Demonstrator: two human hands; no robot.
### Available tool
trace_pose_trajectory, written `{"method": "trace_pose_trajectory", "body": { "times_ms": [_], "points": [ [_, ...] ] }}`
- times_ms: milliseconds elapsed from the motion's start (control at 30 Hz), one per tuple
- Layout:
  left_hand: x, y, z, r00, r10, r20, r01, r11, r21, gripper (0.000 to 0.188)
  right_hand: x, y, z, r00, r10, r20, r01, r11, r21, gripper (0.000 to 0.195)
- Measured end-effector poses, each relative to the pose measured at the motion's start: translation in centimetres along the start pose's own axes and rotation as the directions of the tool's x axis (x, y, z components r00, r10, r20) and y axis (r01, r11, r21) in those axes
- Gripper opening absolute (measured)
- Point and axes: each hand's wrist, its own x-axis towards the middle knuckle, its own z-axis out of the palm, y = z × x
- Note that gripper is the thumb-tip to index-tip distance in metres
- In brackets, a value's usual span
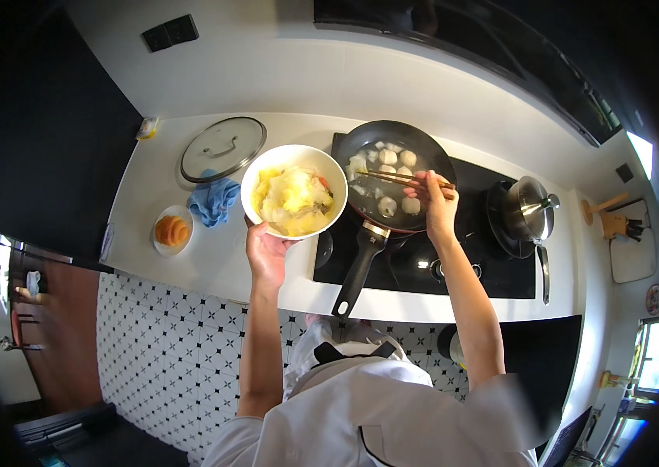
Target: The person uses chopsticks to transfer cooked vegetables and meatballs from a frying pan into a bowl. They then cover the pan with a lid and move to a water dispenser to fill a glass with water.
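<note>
My left hand (269, 252) grips the lower rim side of a white bowl (341, 195), tilted slightly so its contents show. Inside lie yellow and pale leafy pieces (294, 195) with a bit of red at the right edge. In my right hand (435, 201) is a pair of brown chopsticks (391, 177). Their tips touch a pale leafy piece (357, 166) at the left side of the frying pan (437, 152). Several round pale balls (388, 156) and small white pieces sit in the pan's clear liquid. The pan's black handle (358, 274) points toward me.
The pan stands on a black cooktop (391, 274). A lidded steel pot (525, 207) stands at its right. On the white counter (131, 192) at left are a glass lid (221, 149), a blue cloth (216, 201) and a plate (158, 246) with a bread roll (172, 231).
</note>
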Motion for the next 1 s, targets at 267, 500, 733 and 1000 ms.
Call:
{"method": "trace_pose_trajectory", "body": {
  "times_ms": [267, 500, 733, 1000],
  "points": [
    [0.3, 0.2, 1.3, 0.997, -0.065, 0.032, 0.064, 0.998, 0.011, 0.067, -0.4, -7.5, 0.1, 0.993, -0.116, 0.039, 0.114, 0.993, 0.032, 0.031],
    [0.6, -0.2, 2.9, 0.990, -0.090, 0.112, 0.085, 0.995, 0.043, 0.066, -0.7, -14.6, 1.8, 0.968, -0.218, 0.126, 0.213, 0.976, 0.050, 0.031],
    [1.4, -1.0, 4.2, 0.978, -0.112, 0.174, 0.107, 0.994, 0.035, 0.064, -3.3, -17.1, 5.9, 0.940, -0.163, 0.300, 0.138, 0.985, 0.104, 0.029],
    [0.9, -0.7, 4.3, 0.989, -0.070, 0.130, 0.074, 0.997, -0.028, 0.062, -3.2, -16.8, 6.0, 0.920, -0.081, 0.384, 0.128, 0.987, -0.098, 0.029]
  ]
}}
